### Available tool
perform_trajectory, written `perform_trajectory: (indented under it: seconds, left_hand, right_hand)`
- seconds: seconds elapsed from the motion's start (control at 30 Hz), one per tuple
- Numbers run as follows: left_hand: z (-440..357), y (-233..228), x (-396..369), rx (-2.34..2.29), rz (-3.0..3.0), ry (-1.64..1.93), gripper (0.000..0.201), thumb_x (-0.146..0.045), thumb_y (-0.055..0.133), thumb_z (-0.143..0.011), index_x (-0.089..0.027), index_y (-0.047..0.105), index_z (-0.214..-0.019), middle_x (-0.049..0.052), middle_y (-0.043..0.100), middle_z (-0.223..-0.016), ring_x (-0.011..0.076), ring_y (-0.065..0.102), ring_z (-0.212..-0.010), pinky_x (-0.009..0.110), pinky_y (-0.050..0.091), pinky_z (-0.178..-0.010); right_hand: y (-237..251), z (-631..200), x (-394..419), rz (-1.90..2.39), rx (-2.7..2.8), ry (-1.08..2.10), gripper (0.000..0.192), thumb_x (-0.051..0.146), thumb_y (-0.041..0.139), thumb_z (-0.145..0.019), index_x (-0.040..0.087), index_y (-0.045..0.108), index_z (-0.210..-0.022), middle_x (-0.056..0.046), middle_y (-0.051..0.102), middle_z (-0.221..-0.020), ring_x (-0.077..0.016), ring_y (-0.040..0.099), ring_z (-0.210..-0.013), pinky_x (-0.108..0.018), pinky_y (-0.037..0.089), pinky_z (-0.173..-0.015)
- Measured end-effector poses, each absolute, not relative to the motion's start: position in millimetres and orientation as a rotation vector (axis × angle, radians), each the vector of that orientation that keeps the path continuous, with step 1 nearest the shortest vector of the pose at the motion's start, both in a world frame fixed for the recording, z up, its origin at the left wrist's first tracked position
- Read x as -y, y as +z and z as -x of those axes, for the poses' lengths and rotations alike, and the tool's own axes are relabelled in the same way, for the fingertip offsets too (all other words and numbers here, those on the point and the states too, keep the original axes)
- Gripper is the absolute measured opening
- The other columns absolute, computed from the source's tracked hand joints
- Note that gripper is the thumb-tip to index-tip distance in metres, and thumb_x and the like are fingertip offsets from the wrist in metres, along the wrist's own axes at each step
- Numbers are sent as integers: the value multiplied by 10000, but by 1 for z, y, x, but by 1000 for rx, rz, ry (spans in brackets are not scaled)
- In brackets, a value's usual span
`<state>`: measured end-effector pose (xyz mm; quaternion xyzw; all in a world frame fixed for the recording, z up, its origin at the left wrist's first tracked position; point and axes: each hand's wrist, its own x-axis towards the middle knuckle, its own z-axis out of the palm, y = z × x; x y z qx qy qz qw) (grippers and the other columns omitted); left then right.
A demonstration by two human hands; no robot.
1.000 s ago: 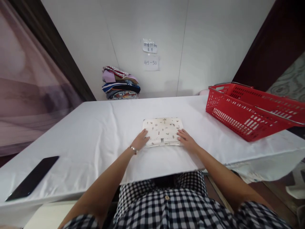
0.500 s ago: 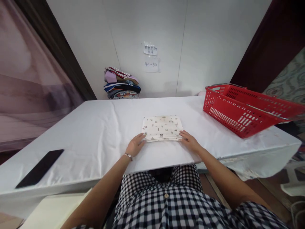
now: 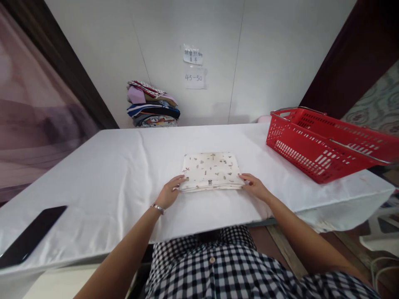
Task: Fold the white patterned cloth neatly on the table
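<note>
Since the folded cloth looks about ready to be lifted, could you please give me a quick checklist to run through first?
1. Left hand at the near left corner of the folded cloth: ok.
2. Right hand at the near right corner: ok.
3. Fingers under the cloth's edge: cannot tell.
4. Cloth folded flat, edges aligned: ok.
5. Red basket apart from the cloth: ok.
6. Phone far from both hands: ok.

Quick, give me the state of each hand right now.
Left hand: fingers gripping the folded cloth at its left corner.
Right hand: open, touching its right corner.
</note>
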<state>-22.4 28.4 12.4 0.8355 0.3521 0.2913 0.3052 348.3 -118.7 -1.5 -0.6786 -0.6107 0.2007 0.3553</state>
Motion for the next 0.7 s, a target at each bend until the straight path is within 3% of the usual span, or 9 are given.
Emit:
perform_trajectory:
  seconds: [0.23, 0.43, 0.6, 0.7]
  left_hand:
    - [22, 8, -47, -863, -2443, 661, 484, -126, 387, -730, -232, 583, -1160, 39, 446, -1364, 196, 469, -1203, 377, 418, -1005]
    - [14, 34, -61, -817, -2446, 821, 262, -310, 472, -822, -248, 651, -1003, 47, 573, -1230, 214, 483, -1160, 430, 396, -1007]
    - [-7, 61, -73, -891, -2192, 894, 350, -459, 499, -823, -226, 633, -1047, 38, 605, -1180, 205, 461, -1192, 382, 341, -1047]
    - [-20, 71, -82, -946, -1972, 929, 401, -488, 535, -794, -186, 633, -1039, 48, 642, -1092, 206, 550, -1061, 358, 403, -967]
  right_hand:
    - [7, -356, 108, 1750, 1792, 562, 597, 104, 459, -676, 280, 534, -1241, -38, 481, -1281, -215, 490, -1138, -357, 462, -878]
    - [9, -363, 107, 1763, 1883, 446, 565, 99, 430, -726, 282, 514, -1253, -37, 454, -1290, -192, 483, -1141, -341, 449, -915]
    - [11, -367, 107, 1669, 1962, 425, 507, 200, 487, -793, 274, 469, -1294, -32, 228, -1479, -226, 268, -1326, -416, 318, -1049]
    - [17, -367, 107, 1640, 1991, 469, 539, 311, 512, -819, 273, 401, -1345, -29, 196, -1495, -230, 204, -1356, -432, 255, -1085]
